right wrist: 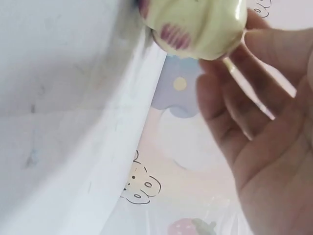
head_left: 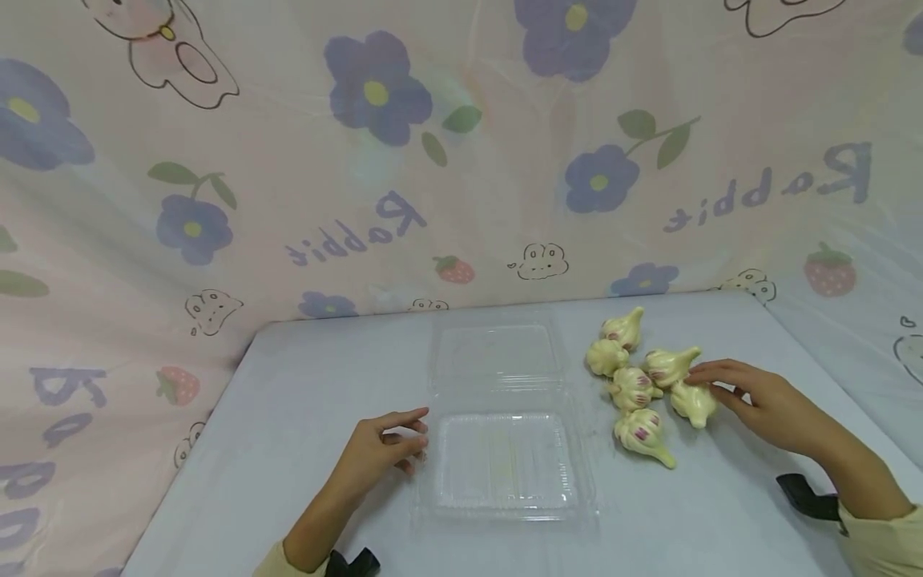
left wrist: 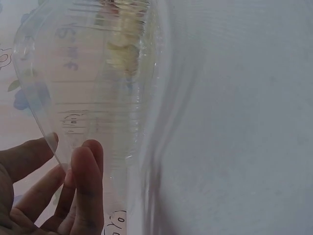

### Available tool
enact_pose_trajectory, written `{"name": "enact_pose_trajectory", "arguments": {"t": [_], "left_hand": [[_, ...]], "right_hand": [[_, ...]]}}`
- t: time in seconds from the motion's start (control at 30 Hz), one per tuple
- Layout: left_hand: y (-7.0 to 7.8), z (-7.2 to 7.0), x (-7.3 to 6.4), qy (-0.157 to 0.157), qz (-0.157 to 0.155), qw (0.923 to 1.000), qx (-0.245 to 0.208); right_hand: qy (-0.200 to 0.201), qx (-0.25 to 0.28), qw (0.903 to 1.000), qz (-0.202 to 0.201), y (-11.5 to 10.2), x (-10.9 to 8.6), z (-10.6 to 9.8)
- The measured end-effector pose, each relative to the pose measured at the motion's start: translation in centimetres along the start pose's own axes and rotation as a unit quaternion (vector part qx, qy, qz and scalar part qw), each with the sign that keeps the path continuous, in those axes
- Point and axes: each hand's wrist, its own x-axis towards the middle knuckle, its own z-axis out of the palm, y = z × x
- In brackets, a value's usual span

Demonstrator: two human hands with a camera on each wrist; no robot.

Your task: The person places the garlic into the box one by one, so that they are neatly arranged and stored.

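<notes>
A clear plastic clamshell container (head_left: 505, 513) lies with its lid (head_left: 493, 316) folded back, away from me. My left hand (head_left: 382, 449) is at the container's left side, and in the left wrist view its thumb and fingers (left wrist: 87, 171) pinch the thin clear rim. On the right, my right hand (head_left: 775, 405) has thumb and fingers around a glossy garlic bulb (head_left: 694, 403) at the right of a cluster. The right wrist view shows that bulb (right wrist: 205, 24) close up, with purple streaks and the thumb against its side. Part of the far fingers is hidden behind it.
More garlic bulbs (head_left: 634, 389) lie close together between the container and my right hand, one bulb (head_left: 644, 435) nearest me. A white-covered table (head_left: 324, 361) bears everything. Behind it hangs a patterned cloth (head_left: 490, 200) with flowers and rabbits.
</notes>
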Motion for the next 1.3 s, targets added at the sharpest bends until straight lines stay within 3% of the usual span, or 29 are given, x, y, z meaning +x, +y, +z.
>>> {"name": "enact_pose_trajectory", "arguments": {"t": [0.6, 1.03, 1.3], "left_hand": [[-0.06, -0.07, -0.03, 0.005, -0.005, 0.9999, -0.006], [-0.19, 0.09, -0.16, -0.005, -0.006, 0.9998, -0.016], [-0.11, 0.12, -0.12, -0.002, -0.005, 0.9999, -0.014]], "right_hand": [[-0.11, 0.034, 0.9922, 0.047, 0.53, -0.93, -0.94], [-0.127, 0.014, 0.9901, 0.058, 0.11, -0.52, -0.29], [-0.091, 0.002, 0.9949, 0.043, 0.42, -0.77, -0.76]]}}
